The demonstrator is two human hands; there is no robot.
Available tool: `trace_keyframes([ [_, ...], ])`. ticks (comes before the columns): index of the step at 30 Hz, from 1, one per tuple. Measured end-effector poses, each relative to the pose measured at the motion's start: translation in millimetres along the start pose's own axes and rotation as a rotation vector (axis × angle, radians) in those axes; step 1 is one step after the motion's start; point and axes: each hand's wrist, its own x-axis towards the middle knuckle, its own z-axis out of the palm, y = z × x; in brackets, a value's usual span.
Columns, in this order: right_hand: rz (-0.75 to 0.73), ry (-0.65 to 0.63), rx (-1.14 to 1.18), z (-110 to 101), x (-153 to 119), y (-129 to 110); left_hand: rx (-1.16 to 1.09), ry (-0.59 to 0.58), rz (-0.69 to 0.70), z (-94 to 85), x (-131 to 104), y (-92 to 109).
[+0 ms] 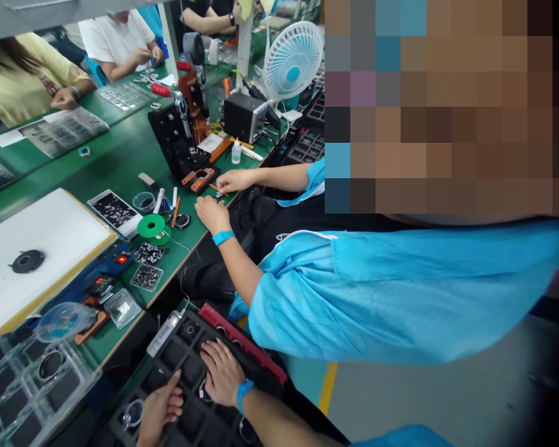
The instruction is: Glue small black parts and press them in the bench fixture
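Low in the head view, a black compartment tray [173, 355] holds several round watch parts. My right hand [224, 374], with a blue wristband, lies palm down over the tray, its fingers stretched out. Partly covered by that hand is a watch part [204, 391] with a small white tag. My left hand [161, 406] hovers over the near left compartments, index finger extended and the others loosely curled, with nothing seen in it. Beside it sits a silver-rimmed watch case [133, 413]. Another dark round part [189, 329] rests in a far compartment.
A co-worker's hands [213, 214] work at the green bench edge [186, 248]. Along the bench stand a hot plate with a white top [51, 248], a green spool [151, 228], a black press [172, 139] and a fan [292, 62]. A red tray [246, 344] adjoins the black one.
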Motion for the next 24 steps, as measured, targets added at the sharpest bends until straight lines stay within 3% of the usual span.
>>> trace_keyframes([
  [11, 0.045, -0.135, 0.143, 10.8, -4.6, 6.3, 0.001, 0.007, -0.021, 2.3, 0.8, 1.8],
  [17, 0.037, -0.129, 0.16, 23.2, -7.6, 11.1, 0.003, 0.025, -0.041, 3.8, 0.3, 3.8],
  [24, 0.027, -0.118, 0.148, 21.5, -7.3, 10.4, -0.005, 0.014, -0.022, 3.5, -1.0, 2.7],
])
